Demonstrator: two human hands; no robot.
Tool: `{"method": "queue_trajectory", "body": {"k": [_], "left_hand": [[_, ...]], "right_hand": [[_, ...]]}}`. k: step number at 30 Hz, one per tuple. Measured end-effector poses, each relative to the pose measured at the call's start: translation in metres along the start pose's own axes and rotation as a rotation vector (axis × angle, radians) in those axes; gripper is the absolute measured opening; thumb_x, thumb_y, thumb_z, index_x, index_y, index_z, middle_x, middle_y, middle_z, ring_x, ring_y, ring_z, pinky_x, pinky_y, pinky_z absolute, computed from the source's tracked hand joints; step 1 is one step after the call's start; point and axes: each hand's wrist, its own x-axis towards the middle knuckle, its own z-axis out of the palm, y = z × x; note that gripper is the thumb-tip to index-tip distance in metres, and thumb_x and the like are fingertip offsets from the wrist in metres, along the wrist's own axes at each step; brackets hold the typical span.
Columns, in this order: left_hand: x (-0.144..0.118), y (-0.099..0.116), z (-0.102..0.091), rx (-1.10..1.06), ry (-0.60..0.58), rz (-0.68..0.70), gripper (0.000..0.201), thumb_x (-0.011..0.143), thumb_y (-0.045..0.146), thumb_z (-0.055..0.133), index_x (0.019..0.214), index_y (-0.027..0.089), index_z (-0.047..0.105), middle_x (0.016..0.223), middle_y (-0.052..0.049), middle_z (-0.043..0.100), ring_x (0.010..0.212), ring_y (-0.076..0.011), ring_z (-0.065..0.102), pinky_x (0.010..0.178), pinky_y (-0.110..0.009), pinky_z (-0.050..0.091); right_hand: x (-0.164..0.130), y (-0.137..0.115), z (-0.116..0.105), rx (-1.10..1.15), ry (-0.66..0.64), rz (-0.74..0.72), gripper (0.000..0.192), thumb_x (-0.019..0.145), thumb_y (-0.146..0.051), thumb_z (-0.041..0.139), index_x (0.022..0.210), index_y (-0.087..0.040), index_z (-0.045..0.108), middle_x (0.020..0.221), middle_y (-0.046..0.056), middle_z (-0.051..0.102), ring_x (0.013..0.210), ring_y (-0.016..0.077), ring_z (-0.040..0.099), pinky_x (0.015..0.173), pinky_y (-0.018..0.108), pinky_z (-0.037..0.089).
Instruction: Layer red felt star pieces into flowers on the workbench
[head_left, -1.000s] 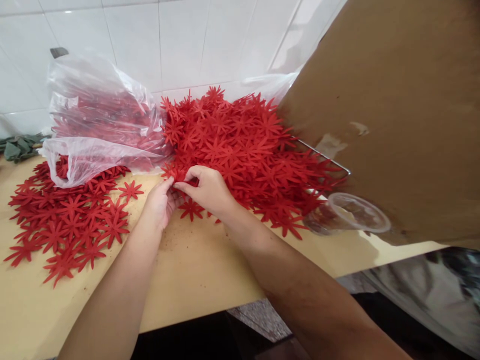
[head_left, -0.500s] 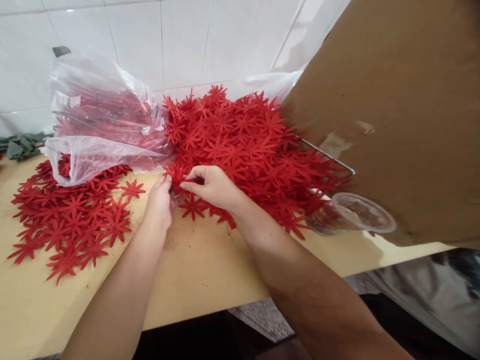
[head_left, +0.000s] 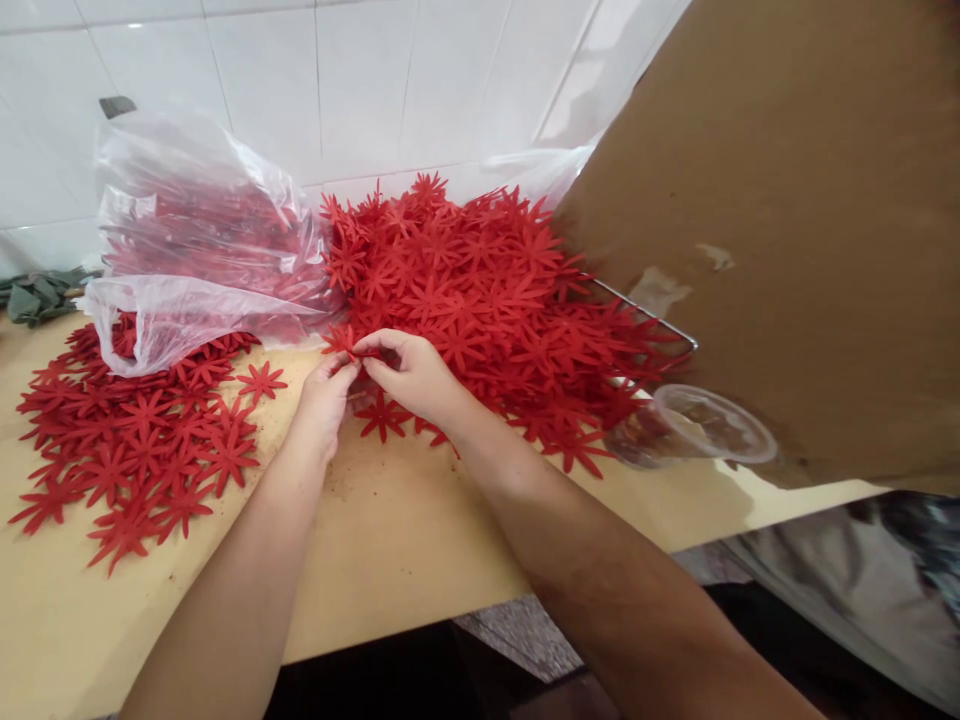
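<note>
A big heap of red flower-shaped cutouts (head_left: pixel 480 290) lies at the back of the wooden table (head_left: pixel 390 540). My left hand (head_left: pixel 324 400) and my right hand (head_left: pixel 412 375) meet at the heap's near edge, both pinching one red cutout (head_left: pixel 343 340) between their fingertips. A second, flatter spread of red cutouts (head_left: pixel 135 440) covers the table on the left. One loose cutout (head_left: pixel 382 415) lies just below my right hand.
A clear plastic bag (head_left: pixel 195 240) with more red cutouts sits at the back left against the white tiled wall. A clear plastic cup (head_left: pixel 690 425) lies on its side at the right. A large cardboard sheet (head_left: pixel 787 220) leans over the right side. Green leaves (head_left: pixel 37 295) lie far left.
Both hands stay at the heap's edge; the fingertips have shifted slightly up, working the one red cutout. Nothing else has moved.
</note>
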Motion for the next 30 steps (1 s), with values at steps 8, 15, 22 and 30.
{"method": "queue_trajectory", "body": {"k": [8,15,22,30], "left_hand": [[0.004,-0.006,0.004,0.19,0.029,0.14,0.026,0.064,0.011,0.058,0.089,0.016,0.063,0.083,-0.004,0.067,0.089,-0.0172,0.06,0.078,-0.031,0.049],[0.004,-0.011,0.006,0.239,0.003,0.26,0.033,0.059,0.005,0.06,0.089,0.016,0.064,0.094,-0.005,0.067,0.096,-0.0173,0.058,0.084,-0.029,0.046],[0.007,-0.005,-0.001,0.306,0.078,0.212,0.036,0.066,0.007,0.053,0.099,0.018,0.061,0.088,-0.002,0.067,0.07,-0.0101,0.058,0.063,-0.021,0.047],[0.004,-0.001,0.0,0.391,0.099,0.305,0.025,0.067,0.016,0.06,0.091,0.017,0.064,0.099,-0.006,0.065,0.093,-0.0148,0.058,0.088,-0.028,0.042]], "right_hand": [[-0.003,-0.008,-0.004,-0.184,0.038,0.002,0.02,0.066,-0.035,0.06,0.07,-0.015,0.057,0.069,0.002,0.06,0.063,0.0121,0.052,0.062,0.027,0.044],[-0.004,-0.009,-0.005,-0.156,0.042,0.069,0.026,0.065,-0.04,0.062,0.07,-0.015,0.057,0.068,0.003,0.062,0.061,0.0129,0.054,0.059,0.027,0.043],[0.007,0.004,-0.01,0.216,0.05,0.114,0.007,0.069,-0.024,0.054,0.067,-0.017,0.057,0.067,0.001,0.063,0.064,0.0129,0.057,0.067,0.028,0.046],[0.01,0.009,-0.018,0.151,0.211,0.096,0.018,0.072,-0.029,0.053,0.059,-0.018,0.05,0.055,-0.003,0.049,0.051,0.0086,0.042,0.055,0.025,0.036]]}}
